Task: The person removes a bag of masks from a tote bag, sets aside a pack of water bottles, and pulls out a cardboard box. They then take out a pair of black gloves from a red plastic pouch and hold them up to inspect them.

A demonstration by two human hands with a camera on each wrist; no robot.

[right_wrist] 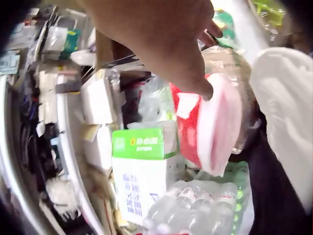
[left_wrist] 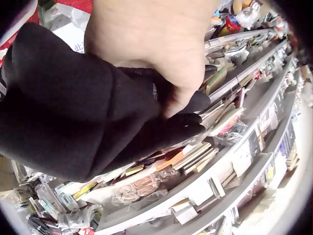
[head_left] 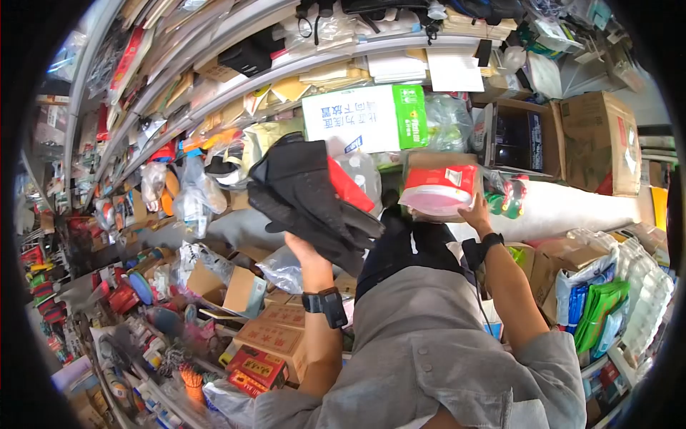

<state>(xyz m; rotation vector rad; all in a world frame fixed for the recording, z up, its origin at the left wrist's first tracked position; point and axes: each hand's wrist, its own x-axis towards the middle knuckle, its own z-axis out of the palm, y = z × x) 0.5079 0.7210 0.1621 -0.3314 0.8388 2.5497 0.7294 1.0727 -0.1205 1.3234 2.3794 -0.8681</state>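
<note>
A bundle of black gloves (head_left: 307, 193) hangs from my left hand (head_left: 304, 250), which grips it from below in the head view. In the left wrist view the thumb presses into the dark fabric (left_wrist: 73, 107), with some glove fingers sticking out past it. My right hand (head_left: 477, 214) holds the right edge of a red-and-white package (head_left: 439, 189) with a pale, rounded front. The right wrist view has the thumb on top of that package (right_wrist: 188, 122); most of the other fingers are hidden behind it.
A white-and-green carton (head_left: 364, 118) stands behind the hands, beside wrapped clear bottles (right_wrist: 195, 205). An open cardboard box (head_left: 525, 139) is at the back right. Loaded shelves (head_left: 236, 86) curve along the back and left. Stacked boxes (head_left: 268, 343) and loose goods crowd the lower left.
</note>
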